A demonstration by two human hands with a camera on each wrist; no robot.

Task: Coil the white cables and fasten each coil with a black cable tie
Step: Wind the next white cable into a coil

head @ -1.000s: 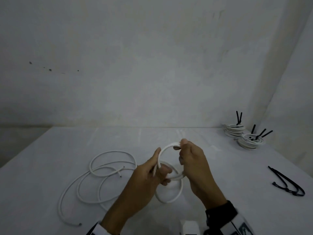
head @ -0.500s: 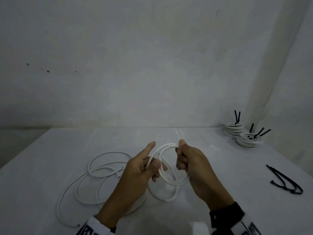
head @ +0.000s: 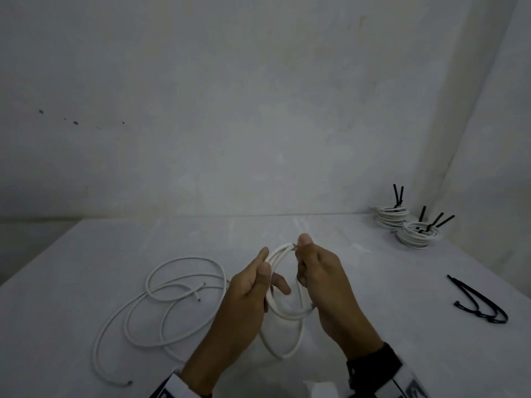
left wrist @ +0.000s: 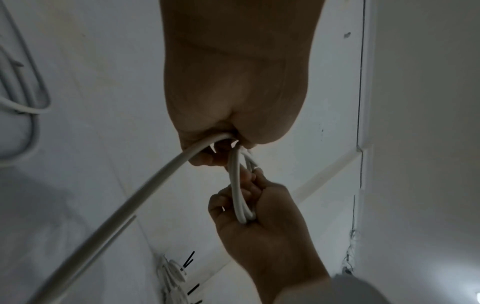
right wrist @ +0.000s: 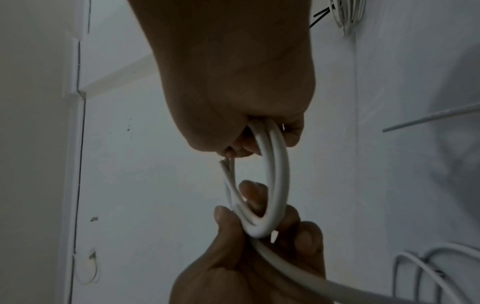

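White cable [head: 287, 313] is getting looped up above the table [head: 86, 254], left hand [head: 247, 294] and right hand [head: 321, 277] both curled round the small coil. 2 tied coils [head: 418, 235] sit far right by the wall [head: 258, 110], loose black ties [head: 482, 308] nearer. Left wrist cam: fingers [left wrist: 207, 158] pinch the strands. Right wrist cam: fingers [right wrist: 293, 133] closed on the loop [right wrist: 278, 185].

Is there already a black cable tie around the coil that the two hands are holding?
No: in the head view the coil between the left hand and right hand shows only white cable.
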